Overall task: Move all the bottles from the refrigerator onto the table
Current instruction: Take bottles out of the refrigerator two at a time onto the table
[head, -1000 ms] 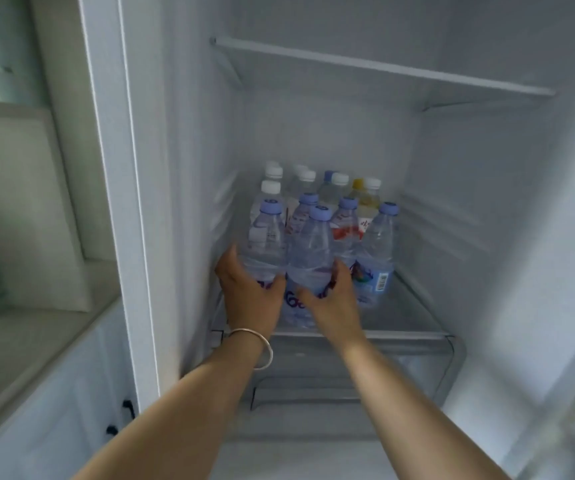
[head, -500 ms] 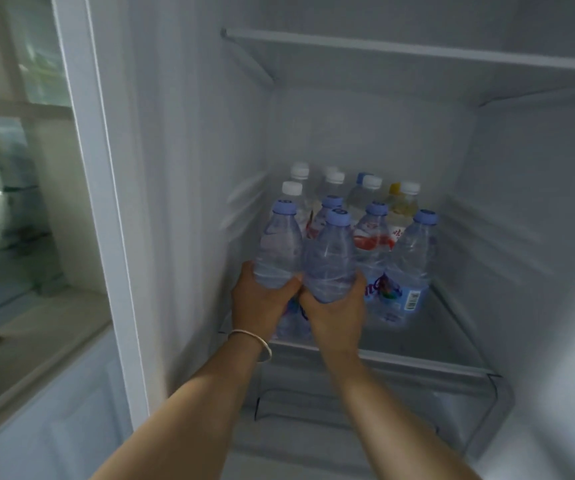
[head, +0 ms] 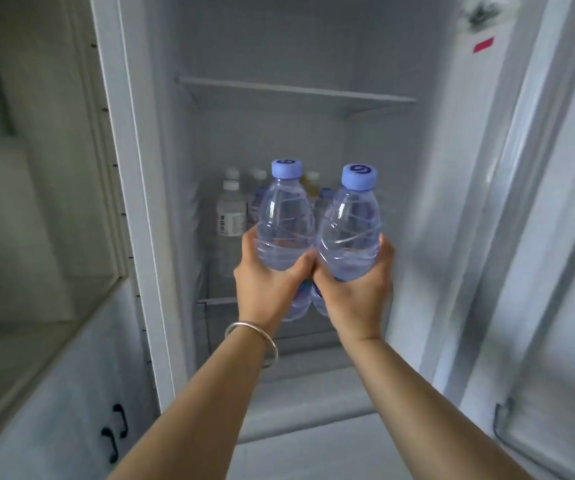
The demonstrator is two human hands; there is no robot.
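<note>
Two blue-capped bottles up and out in front of the refrigerator (head: 313, 98), left hand (head: 265, 289) wrapped round the left bottle (head: 284, 223), right hand (head: 357, 296) round the right bottle (head: 348, 233), touching, likely slippery, risking a drop.

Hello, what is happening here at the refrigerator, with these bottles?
A person stands at the open refrigerator and holds two clear water bottles with blue caps upright, side by side. The left hand grips the left bottle, the right hand grips the right bottle. More bottles stand on the shelf behind them. No table is in view.
</note>
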